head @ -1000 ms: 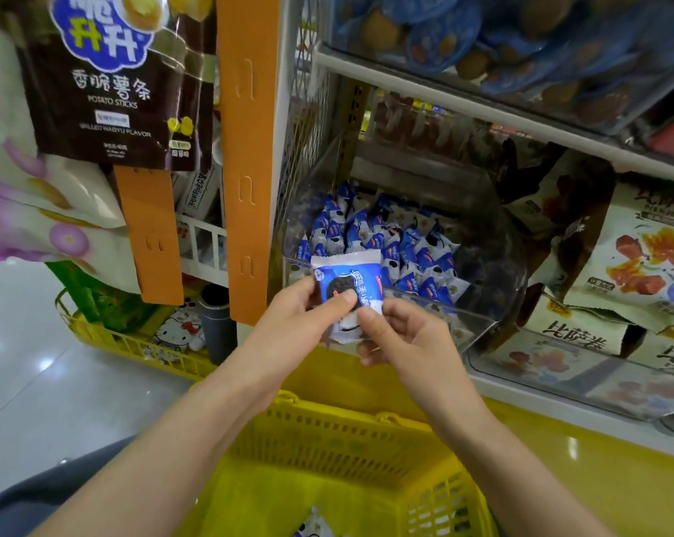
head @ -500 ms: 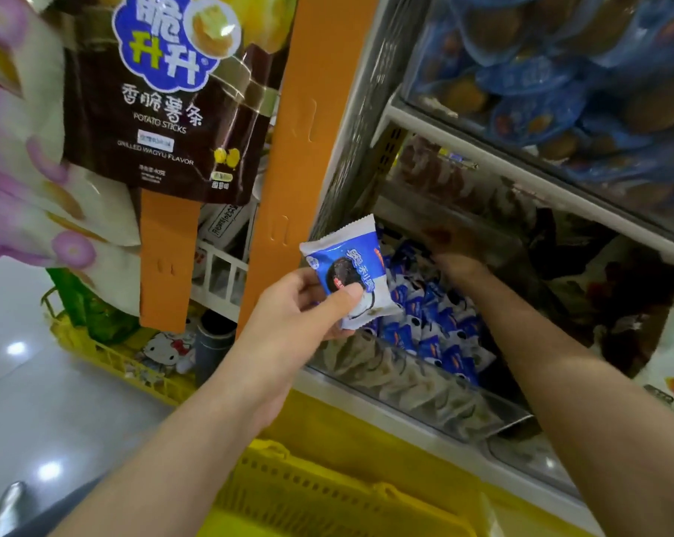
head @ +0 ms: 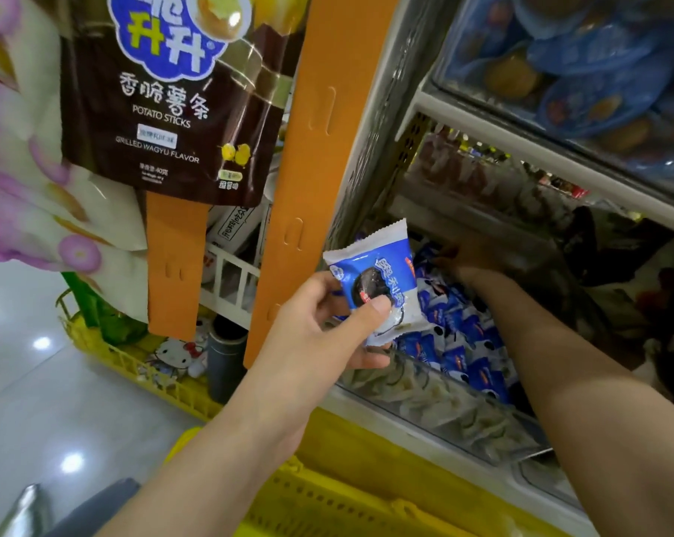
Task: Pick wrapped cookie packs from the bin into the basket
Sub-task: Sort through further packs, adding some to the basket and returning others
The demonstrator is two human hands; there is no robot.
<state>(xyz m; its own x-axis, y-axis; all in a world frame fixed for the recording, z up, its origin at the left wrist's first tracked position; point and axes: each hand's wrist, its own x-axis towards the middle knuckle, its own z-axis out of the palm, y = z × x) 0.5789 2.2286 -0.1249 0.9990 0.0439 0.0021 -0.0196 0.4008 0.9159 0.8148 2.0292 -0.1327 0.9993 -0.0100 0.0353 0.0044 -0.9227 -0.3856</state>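
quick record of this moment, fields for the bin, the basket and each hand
bin: clear plastic, on the shelf, holds many blue packs
basket: yellow, below the hands, only its rim and wall show
left hand: pinches one blue-and-white cookie pack, held up in front of the bin
right hand: deep inside the bin over the packs, in shadow; grip cannot be told
above left: brown potato sticks bag, hanging

Hanging brown snack bag [head: 165, 110] is showing yellow 升升 on a blue cloud logo, then white 香脆薯条, "POTATO STICKS" and "GRILLED WAGYU FLAVOR"; the small print below is blurring out. The blue cookie pack [head: 382, 277] is carrying white Chinese lettering, too smeared to read. Behind, a white box [head: 238, 226] is showing vertical characters, unreadable.
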